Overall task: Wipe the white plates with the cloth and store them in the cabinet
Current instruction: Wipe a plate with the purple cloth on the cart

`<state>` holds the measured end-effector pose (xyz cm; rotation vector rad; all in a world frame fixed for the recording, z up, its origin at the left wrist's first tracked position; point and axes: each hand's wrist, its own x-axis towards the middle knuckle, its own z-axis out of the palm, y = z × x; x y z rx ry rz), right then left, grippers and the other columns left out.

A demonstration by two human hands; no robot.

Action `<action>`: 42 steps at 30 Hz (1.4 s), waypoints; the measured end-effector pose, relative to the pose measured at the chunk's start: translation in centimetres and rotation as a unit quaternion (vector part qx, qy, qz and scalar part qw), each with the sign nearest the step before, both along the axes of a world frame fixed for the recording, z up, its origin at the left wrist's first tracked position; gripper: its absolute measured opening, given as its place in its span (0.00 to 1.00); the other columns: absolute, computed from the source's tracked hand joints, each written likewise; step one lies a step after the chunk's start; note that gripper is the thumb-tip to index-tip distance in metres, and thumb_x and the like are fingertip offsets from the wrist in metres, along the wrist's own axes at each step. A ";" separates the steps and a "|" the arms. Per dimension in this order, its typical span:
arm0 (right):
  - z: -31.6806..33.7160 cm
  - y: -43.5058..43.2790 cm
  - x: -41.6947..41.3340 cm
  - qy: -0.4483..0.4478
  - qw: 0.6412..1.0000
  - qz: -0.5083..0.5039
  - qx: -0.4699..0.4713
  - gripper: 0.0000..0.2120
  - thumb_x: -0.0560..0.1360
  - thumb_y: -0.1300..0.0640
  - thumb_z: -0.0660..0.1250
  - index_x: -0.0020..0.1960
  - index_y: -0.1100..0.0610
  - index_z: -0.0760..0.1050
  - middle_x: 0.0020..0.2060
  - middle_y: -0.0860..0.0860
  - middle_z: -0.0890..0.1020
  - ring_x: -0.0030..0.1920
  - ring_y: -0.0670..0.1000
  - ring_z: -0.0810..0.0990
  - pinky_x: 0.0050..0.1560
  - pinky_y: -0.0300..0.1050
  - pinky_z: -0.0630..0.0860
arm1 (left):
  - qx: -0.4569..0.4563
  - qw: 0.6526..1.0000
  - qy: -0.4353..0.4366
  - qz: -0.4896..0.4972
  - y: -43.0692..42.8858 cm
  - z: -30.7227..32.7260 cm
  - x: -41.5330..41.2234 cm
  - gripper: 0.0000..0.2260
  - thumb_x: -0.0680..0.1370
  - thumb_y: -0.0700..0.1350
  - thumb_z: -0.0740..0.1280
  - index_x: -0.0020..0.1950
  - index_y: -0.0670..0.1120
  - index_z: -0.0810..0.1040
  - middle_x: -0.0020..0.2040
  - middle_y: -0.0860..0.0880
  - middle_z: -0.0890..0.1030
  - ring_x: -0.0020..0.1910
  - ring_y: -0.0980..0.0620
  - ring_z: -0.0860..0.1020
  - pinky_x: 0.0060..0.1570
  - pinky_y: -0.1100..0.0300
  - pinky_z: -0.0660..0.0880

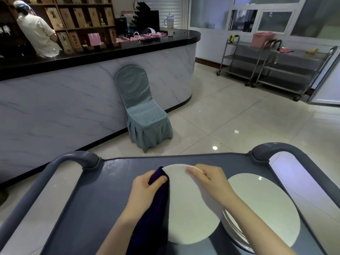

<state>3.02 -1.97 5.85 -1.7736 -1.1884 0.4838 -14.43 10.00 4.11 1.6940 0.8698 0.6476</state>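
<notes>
On the cart (92,199), left of the plate (185,205), the left hand (147,188) has its fingers clamped on the cloth (156,214), pressing it to the plate's left rim. The right hand (209,183) pinches the plate's far rim, fingers curled over it. Right of the plate sits the stack (263,205). A hard rub could, I judge, twist the plate from that pinch onto the stack — chipping both. No writing is legible.

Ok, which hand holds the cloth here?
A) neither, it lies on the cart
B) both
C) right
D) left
D: the left hand grips the cloth at the plate edge, while the right hand pinches the plate's far rim.
</notes>
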 end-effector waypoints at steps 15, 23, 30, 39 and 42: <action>-0.2 0.6 -0.3 -0.009 0.998 0.048 -0.040 0.23 0.80 0.49 0.66 0.30 0.52 0.61 0.26 0.44 0.64 0.30 0.44 0.62 0.34 0.41 0.60 | 0.077 0.993 0.056 -0.073 0.9 -0.6 0.6 0.08 0.76 0.45 0.71 0.38 0.46 0.80 0.35 0.50 0.82 0.33 0.58 0.75 0.38 0.60 0.71; -1.5 0.5 -3.2 0.326 0.888 -0.301 0.120 0.21 0.81 0.51 0.63 0.30 0.54 0.68 0.26 0.44 0.72 0.31 0.46 0.70 0.33 0.39 0.69 | -0.188 0.938 -0.077 0.281 -1.7 -3.3 1.7 0.18 0.80 0.49 0.66 0.45 0.34 0.78 0.36 0.47 0.77 0.36 0.51 0.73 0.40 0.54 0.73; 0.2 -0.8 1.1 0.154 0.984 -0.061 0.057 0.06 0.80 0.55 0.66 0.52 0.47 0.81 0.44 0.39 0.85 0.45 0.38 0.82 0.45 0.29 0.75 | 0.004 0.985 -0.030 0.168 0.8 -0.3 -0.2 0.13 0.78 0.45 0.68 0.35 0.42 0.75 0.28 0.54 0.76 0.30 0.59 0.70 0.33 0.64 0.68; 1.1 0.3 0.5 -0.019 0.998 0.057 -0.027 0.22 0.79 0.49 0.68 0.30 0.54 0.64 0.25 0.44 0.65 0.29 0.43 0.63 0.32 0.38 0.59 | 0.089 0.995 0.031 -0.022 0.0 1.2 0.7 0.10 0.75 0.44 0.72 0.37 0.43 0.78 0.30 0.49 0.78 0.30 0.58 0.71 0.34 0.62 0.68; 0.3 0.0 0.5 0.061 0.998 -0.035 0.000 0.24 0.77 0.49 0.69 0.31 0.60 0.66 0.27 0.47 0.66 0.31 0.45 0.64 0.35 0.43 0.61 | -0.003 0.996 -0.016 0.086 -1.0 0.3 0.0 0.09 0.78 0.42 0.69 0.39 0.42 0.79 0.31 0.51 0.80 0.31 0.59 0.73 0.33 0.67 0.70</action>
